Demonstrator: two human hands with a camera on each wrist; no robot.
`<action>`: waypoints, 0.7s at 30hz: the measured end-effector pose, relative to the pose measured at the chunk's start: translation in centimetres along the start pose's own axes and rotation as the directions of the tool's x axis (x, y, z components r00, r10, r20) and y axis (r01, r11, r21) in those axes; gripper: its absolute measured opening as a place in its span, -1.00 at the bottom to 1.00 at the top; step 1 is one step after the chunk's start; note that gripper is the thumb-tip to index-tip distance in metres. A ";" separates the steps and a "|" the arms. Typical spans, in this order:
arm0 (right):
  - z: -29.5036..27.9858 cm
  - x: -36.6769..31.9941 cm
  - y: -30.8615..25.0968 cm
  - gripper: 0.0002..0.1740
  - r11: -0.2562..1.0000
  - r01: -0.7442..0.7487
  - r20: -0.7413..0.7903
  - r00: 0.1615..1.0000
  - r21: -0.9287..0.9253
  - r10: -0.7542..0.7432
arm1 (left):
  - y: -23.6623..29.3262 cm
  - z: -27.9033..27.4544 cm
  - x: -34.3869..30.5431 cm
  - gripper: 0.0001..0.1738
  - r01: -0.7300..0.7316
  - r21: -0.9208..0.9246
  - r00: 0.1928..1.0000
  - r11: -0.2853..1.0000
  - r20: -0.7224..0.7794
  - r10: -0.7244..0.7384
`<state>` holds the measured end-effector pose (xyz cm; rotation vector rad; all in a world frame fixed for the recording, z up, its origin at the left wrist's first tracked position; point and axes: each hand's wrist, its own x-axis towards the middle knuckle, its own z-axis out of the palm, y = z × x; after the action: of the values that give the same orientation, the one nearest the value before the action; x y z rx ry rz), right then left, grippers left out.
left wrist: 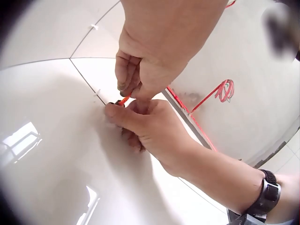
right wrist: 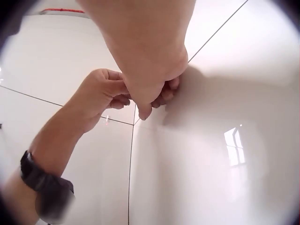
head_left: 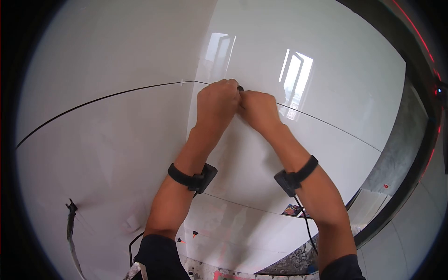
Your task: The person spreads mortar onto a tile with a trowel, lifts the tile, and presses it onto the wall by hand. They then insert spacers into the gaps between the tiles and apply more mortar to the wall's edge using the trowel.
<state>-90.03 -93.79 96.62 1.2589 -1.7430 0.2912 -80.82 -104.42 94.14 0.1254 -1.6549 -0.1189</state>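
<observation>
Both hands meet at a dark joint line between glossy white tiles (head_left: 308, 60). In the left wrist view, the left hand (left wrist: 150, 70) pinches a small orange piece (left wrist: 124, 100) between thumb and finger. The right hand (left wrist: 161, 131) grips a small black piece (left wrist: 116, 103) at the orange piece's base, its thumb along the tile side. From the head view, the black piece (head_left: 240, 88) shows between the left hand (head_left: 217, 105) and right hand (head_left: 261, 112). In the right wrist view, the right hand (right wrist: 150, 77) hides the piece; the left hand (right wrist: 101, 93) is beside it.
White spacers (head_left: 182, 82) (left wrist: 97, 92) sit in the joints near a tile corner. A cable (head_left: 71, 228) sticks out at the lower left. Small black-and-orange pieces (head_left: 195, 234) lie low down, near rubble (head_left: 294, 263). A dark-edged opening (head_left: 415, 112) is at the right.
</observation>
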 end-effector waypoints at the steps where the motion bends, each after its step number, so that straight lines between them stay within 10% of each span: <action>1: -0.3 0.0 0.1 -0.82 1.000 0.011 0.019 1.000 0.012 -0.011 | -0.1 -0.1 0.0 -0.95 0.000 0.007 1.000 1.000 0.011 0.000; 4: -2.6 1.0 0.7 -0.84 0.939 0.028 -0.058 0.998 0.344 -0.008 | -0.2 -0.3 -0.3 -0.95 -0.021 -0.050 1.000 0.999 0.012 0.022; 12: 0.0 -0.1 0.1 -0.84 1.000 -0.013 -0.073 0.997 0.024 0.015 | -0.1 -0.1 -0.2 -0.94 -0.021 -0.014 1.000 1.000 0.002 0.021; 15: -0.7 -0.1 0.4 -0.84 1.000 0.007 0.071 0.997 0.026 -0.009 | -0.2 -0.1 0.0 -0.94 -0.022 0.010 1.000 1.000 0.008 0.022; 21: -0.6 1.3 1.3 -0.82 0.939 0.189 -0.125 0.979 0.287 -0.159 | 0.1 -0.4 -0.3 -0.91 -0.042 -0.036 0.999 0.998 0.002 0.042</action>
<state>-90.87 -93.64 98.35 1.5775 -1.5283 0.5195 -80.40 -104.24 93.94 0.0631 -1.6561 -0.1174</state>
